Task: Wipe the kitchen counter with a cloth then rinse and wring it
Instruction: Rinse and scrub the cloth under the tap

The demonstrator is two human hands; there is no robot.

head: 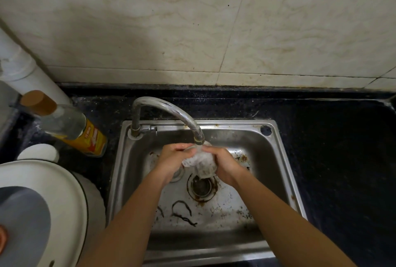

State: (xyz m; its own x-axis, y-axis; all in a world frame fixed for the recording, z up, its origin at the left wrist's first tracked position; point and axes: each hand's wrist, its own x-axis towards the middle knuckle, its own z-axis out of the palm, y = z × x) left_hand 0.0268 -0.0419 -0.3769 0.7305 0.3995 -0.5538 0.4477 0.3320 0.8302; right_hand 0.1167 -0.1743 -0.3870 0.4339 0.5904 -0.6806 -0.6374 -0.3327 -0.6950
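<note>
A wet white cloth (pixel 201 163) hangs bunched between both my hands, right under the mouth of the curved metal faucet (pixel 169 114). Water runs from the spout onto the cloth. My left hand (pixel 173 159) grips the cloth's left side with curled fingers. My right hand (pixel 225 165) grips its right side. Both hands are over the steel sink (pixel 276 159), above the rusty drain (pixel 201 186). The black counter (pixel 334 148) surrounds the sink.
A clear bottle (pixel 66 125) with a brown cap and yellow label stands left of the sink. A white appliance (pixel 53 202) with a grey lid fills the lower left. A white pipe (pixel 23 67) runs up the left wall. Dark debris lies on the sink floor.
</note>
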